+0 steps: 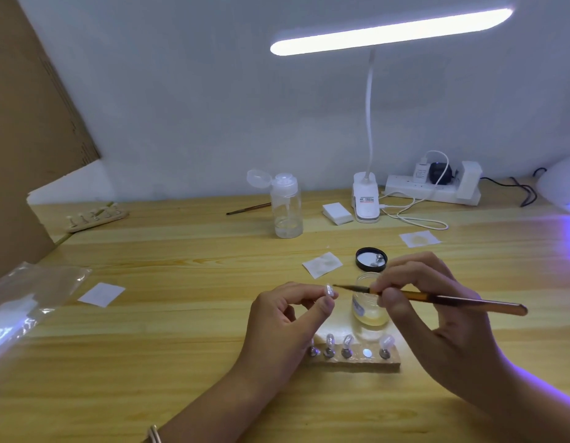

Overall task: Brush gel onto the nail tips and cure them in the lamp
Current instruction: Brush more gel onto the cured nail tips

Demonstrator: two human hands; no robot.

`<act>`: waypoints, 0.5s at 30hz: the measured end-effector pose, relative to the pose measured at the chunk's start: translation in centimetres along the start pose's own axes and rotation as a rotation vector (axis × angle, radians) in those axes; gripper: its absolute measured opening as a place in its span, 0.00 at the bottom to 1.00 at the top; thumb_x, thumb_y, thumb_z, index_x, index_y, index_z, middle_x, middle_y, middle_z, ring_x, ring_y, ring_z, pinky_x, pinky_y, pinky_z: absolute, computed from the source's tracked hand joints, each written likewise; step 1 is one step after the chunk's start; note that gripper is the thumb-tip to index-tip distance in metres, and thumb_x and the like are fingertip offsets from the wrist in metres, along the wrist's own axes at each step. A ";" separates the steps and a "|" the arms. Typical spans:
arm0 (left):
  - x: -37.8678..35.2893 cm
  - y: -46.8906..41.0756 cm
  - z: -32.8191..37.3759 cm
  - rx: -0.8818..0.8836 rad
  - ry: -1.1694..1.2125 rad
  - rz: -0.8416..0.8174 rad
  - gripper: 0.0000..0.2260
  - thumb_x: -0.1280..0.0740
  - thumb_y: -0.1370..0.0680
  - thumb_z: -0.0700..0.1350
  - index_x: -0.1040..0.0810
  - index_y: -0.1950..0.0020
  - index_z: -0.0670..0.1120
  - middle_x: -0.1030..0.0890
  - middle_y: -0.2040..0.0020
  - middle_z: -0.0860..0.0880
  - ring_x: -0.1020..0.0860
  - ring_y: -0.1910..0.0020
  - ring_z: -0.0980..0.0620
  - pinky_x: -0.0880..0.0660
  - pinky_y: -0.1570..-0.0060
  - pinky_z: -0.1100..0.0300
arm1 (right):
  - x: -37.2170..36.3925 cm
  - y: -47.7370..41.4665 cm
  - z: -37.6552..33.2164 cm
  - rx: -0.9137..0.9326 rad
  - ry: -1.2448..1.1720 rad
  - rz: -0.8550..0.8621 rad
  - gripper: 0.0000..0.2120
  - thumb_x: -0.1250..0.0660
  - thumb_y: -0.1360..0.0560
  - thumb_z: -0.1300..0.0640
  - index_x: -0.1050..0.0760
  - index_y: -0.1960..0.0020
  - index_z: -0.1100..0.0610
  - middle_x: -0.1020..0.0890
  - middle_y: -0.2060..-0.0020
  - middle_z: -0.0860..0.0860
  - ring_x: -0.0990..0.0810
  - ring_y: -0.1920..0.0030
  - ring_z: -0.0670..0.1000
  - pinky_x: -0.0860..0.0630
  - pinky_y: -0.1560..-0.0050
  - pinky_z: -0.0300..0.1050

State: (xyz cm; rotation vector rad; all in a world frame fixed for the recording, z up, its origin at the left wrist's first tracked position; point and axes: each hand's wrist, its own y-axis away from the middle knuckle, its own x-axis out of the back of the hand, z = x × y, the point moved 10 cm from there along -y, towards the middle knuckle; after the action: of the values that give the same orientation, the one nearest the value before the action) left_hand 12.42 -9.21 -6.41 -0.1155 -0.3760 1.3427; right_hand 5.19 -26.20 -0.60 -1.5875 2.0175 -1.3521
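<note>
A pale wooden surface (149, 362) fills the lower view. Nearest stands a small wooden block (354, 362) with clear nail tips (347, 342) upright on little metal stands. Just above it the left hand (277, 324) pinches one clear, glossy nail tip (329, 290) between thumb and forefinger. The right hand (437, 308) grips a thin amber-handled brush (453, 300), its bristles reaching that tip's edge. Between the hands sits an open jar (367, 308) of yellowish gel, its black lid (371, 259) just behind. A stained paper square (322, 265) lies near. Farther back are a clear pump bottle (287, 209), a second brush (248, 208), a lit desk lamp (367, 203) and a power strip (430, 190). At the far right edge is a white curing lamp (562, 183), glowing violet. Cardboard (28, 123) leans at left against a white wall (181, 91).
</note>
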 end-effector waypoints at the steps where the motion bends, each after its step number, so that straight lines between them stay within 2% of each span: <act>1: 0.0 0.0 0.0 -0.002 0.007 -0.003 0.03 0.26 0.26 0.47 0.13 0.56 0.55 0.16 0.57 0.51 0.34 0.74 0.58 0.32 0.73 0.64 | -0.1 0.0 0.1 -0.011 0.015 0.002 0.06 0.36 0.23 0.54 0.21 0.52 0.51 0.22 0.54 0.42 0.20 0.48 0.53 0.25 0.47 0.49; 5: 0.0 0.0 -0.3 0.014 0.030 0.002 0.03 0.26 0.26 0.47 0.13 0.57 0.55 0.16 0.56 0.52 0.34 0.75 0.58 0.32 0.73 0.63 | -0.6 0.1 0.3 -0.027 -0.005 -0.036 0.05 0.36 0.23 0.53 0.21 0.54 0.47 0.21 0.55 0.41 0.21 0.48 0.53 0.25 0.49 0.50; 8: -0.1 0.0 -0.3 0.015 0.042 0.007 0.04 0.26 0.25 0.46 0.13 0.56 0.55 0.16 0.58 0.51 0.35 0.76 0.57 0.33 0.74 0.66 | -0.3 0.1 0.0 -0.023 -0.044 -0.026 0.05 0.36 0.23 0.54 0.22 0.54 0.46 0.21 0.56 0.41 0.21 0.50 0.54 0.26 0.50 0.51; 13: -0.1 0.0 -0.2 0.013 0.038 0.001 0.03 0.27 0.25 0.47 0.13 0.55 0.55 0.16 0.56 0.51 0.34 0.73 0.54 0.32 0.74 0.65 | -0.4 0.0 0.4 -0.064 0.028 -0.006 0.05 0.36 0.22 0.51 0.21 0.51 0.46 0.21 0.53 0.43 0.20 0.47 0.52 0.25 0.47 0.45; 15: 0.0 0.0 -0.3 0.020 0.050 0.009 0.04 0.27 0.25 0.46 0.13 0.55 0.55 0.16 0.56 0.51 0.34 0.73 0.54 0.32 0.75 0.66 | -0.6 0.1 0.6 -0.080 0.012 -0.024 0.05 0.36 0.23 0.51 0.22 0.52 0.45 0.21 0.53 0.43 0.20 0.47 0.52 0.25 0.48 0.45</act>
State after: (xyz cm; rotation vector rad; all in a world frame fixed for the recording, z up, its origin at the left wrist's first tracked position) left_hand 12.51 -9.22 -6.67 -0.1337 -0.3199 1.3493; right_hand 5.72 -25.96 -1.22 -1.6463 2.0908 -1.3075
